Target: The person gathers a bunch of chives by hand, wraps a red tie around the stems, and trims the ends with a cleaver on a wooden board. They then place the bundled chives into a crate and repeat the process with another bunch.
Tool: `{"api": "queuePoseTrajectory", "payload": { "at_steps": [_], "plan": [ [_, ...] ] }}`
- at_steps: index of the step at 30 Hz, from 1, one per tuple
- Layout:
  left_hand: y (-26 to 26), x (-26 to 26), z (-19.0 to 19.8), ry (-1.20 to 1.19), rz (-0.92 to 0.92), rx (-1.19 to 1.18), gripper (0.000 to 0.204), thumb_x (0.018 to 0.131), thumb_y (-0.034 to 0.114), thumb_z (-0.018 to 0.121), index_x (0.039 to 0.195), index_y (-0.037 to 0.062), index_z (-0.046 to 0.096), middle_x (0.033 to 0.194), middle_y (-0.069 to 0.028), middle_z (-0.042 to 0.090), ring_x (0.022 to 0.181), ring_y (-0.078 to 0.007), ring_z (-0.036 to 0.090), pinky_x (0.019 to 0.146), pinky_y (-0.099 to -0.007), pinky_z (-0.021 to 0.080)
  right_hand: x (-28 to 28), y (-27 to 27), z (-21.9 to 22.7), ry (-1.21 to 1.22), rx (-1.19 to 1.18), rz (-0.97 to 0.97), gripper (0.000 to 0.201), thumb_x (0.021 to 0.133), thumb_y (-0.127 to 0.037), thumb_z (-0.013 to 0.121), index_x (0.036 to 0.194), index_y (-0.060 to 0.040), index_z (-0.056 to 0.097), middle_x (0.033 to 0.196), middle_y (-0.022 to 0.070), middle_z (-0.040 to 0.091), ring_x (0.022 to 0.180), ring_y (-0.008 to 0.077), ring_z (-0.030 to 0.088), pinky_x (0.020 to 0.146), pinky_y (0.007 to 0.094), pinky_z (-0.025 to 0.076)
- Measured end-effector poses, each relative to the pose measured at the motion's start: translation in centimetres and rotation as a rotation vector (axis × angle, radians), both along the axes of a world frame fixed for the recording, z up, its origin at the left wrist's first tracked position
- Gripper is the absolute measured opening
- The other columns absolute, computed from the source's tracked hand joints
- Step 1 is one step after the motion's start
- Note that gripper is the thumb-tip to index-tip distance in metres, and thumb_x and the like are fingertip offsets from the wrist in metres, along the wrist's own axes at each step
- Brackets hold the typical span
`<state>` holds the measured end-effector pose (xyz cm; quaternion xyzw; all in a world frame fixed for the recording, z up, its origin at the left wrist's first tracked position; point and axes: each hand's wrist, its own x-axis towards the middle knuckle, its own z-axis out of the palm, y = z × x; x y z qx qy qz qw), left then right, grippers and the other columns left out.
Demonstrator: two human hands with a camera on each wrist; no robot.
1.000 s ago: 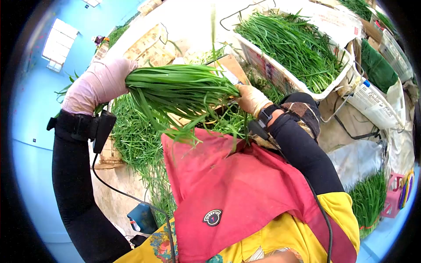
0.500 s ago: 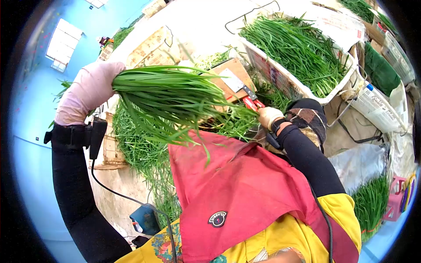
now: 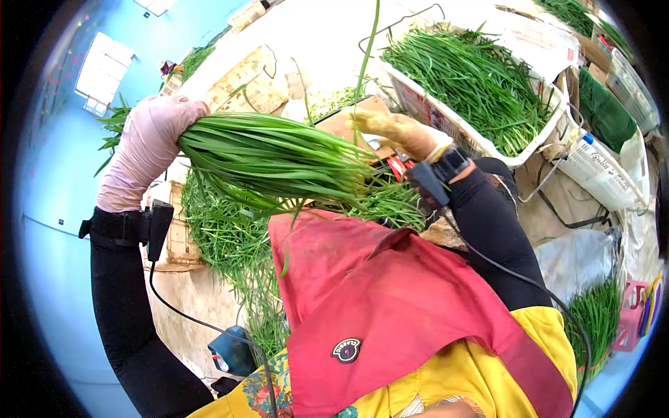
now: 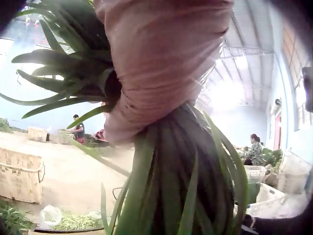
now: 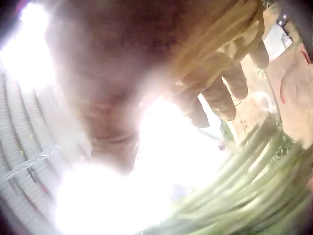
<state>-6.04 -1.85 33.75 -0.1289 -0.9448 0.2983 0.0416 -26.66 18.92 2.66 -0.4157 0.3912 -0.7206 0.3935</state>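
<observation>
My left hand [image 3: 157,132], in a pink glove, grips a thick bunch of garlic chives [image 3: 272,153]. The bunch lies nearly level across the head view; its pale stem ends point right, and leaf tips stick out behind the glove. In the left wrist view the glove [image 4: 161,58] wraps round the chives [image 4: 176,176]. My right hand [image 3: 401,132], in a thin pale glove, is raised close to the stem ends with its fingers extended. Its fingers [image 5: 220,98] hang over the stems [image 5: 264,186] in the right wrist view, holding nothing. A loose long leaf [image 3: 366,52] overlaps its fingertips.
Beyond the bunch is a brown board [image 3: 341,125], with a knife [image 5: 279,41] on it. A red object [image 3: 398,166] lies beside the board. A white crate [image 3: 481,143] full of chives stands right. Loose greens [image 3: 223,223] pile below. Another person [image 4: 255,149] sits farther off.
My right hand moved from the stem ends out to the right near the red object, then back up and left with fingers extended. The left hand shifted left, still holding the chives.
</observation>
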Motion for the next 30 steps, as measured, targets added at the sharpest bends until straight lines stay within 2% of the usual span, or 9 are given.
{"api": "queuePoseTrajectory", "payload": {
  "at_steps": [4,7,9,11,17,19,21,25,30],
  "plan": [
    [0.8,-0.4,-1.0,-0.016,-0.009,0.003,0.013,0.076,0.015,0.068,0.089,0.0108,0.065,0.078,-0.0094,0.065,0.076,-0.0303,0.065,0.069,-0.0385,0.051,2.6,-2.8,3.3,0.134,0.097,-0.231,0.027,0.097,-0.024,0.061,0.111,-0.0015,0.063,0.09,-0.0001,0.067,0.079,0.0065,0.058,0.07,0.0241,0.049],
    [-0.3,0.0,-0.8,-0.021,0.087,0.258,0.016,0.077,0.01,0.068,0.093,0.0086,0.066,0.081,-0.0117,0.066,0.077,-0.0317,0.066,0.068,-0.0368,0.052,1.5,-3.6,-3.0,0.361,0.319,-0.496,0.032,0.097,-0.029,0.057,0.114,-0.0028,0.063,0.096,0.0131,0.07,0.089,0.0252,0.067,0.076,0.0343,0.051],
    [-1.0,0.6,-0.3,-0.031,0.122,0.354,0.017,0.078,0.009,0.069,0.094,0.0067,0.066,0.086,-0.0136,0.067,0.08,-0.0293,0.067,0.071,-0.0339,0.053,2.1,-0.9,-6.6,0.889,0.562,-0.452,0.034,0.096,-0.033,0.056,0.115,-0.0049,0.063,0.103,0.0168,0.069,0.099,0.0328,0.066,0.083,0.0382,0.05],
    [-0.7,0.9,0.6,-0.041,0.251,0.268,0.02,0.078,0.009,0.07,0.097,0.0044,0.066,0.088,-0.0143,0.068,0.081,-0.0274,0.067,0.074,-0.033,0.052,2.9,1.0,-9.6,1.226,0.956,0.019,0.034,0.094,-0.034,0.059,0.116,-0.0081,0.064,0.106,0.0141,0.069,0.105,0.0302,0.064,0.088,0.0375,0.048],
    [-3.8,0.7,-0.1,-0.079,0.331,0.387,0.024,0.078,0.007,0.069,0.101,0.0013,0.065,0.089,-0.0169,0.068,0.084,-0.0303,0.066,0.077,-0.0332,0.051,-0.4,2.2,-7.2,0.057,0.185,-0.097,0.074,0.086,-0.044,0.071,0.142,-0.0058,0.043,0.14,0.0107,0.051,0.128,0.0198,0.047,0.107,0.0355,0.038],
    [-5.0,0.6,-1.3,-0.059,0.291,0.394,0.02,0.078,0.011,0.07,0.096,0.0053,0.064,0.084,-0.0166,0.067,0.08,-0.0338,0.065,0.073,-0.0357,0.051,2.5,0.8,-3.2,-0.469,-0.26,0.171,0.078,0.085,-0.046,0.07,0.145,-0.0077,0.039,0.144,0.0106,0.047,0.13,0.0225,0.045,0.108,0.04,0.038],
    [-5.0,0.7,-3.0,-0.081,0.384,0.543,0.024,0.078,0.012,0.071,0.101,0.006,0.066,0.084,-0.0149,0.068,0.08,-0.0259,0.066,0.075,-0.0347,0.051,4.4,0.0,-1.9,-0.516,-0.2,0.202,0.099,0.076,-0.055,0.075,0.151,-0.0104,0.028,0.148,0.0095,0.042,0.131,0.0229,0.046,0.094,0.0386,0.053],
    [-7.5,2.1,-8.0,-0.089,0.571,0.786,0.022,0.078,0.004,0.071,0.101,0.0022,0.069,0.083,-0.0078,0.071,0.079,-0.0105,0.06,0.074,-0.029,0.05,6.0,-0.3,-0.3,-0.462,-0.085,0.163,0.056,0.087,-0.026,0.071,0.135,-0.0058,0.05,0.119,0.0101,0.064,0.103,0.0189,0.065,0.073,0.0306,0.06],
    [-8.4,5.1,-12.3,-0.218,0.745,0.86,0.029,0.075,0.0,0.072,0.104,0.0009,0.068,0.091,-0.0019,0.071,0.081,-0.0067,0.056,0.078,-0.0262,0.05,1.4,1.4,-3.6,-0.3,0.26,-0.192,0.025,0.094,-0.019,0.061,0.113,-0.0033,0.065,0.087,0.0016,0.069,0.044,0.001,0.041,0.034,0.0162,0.027]
  ]
}}
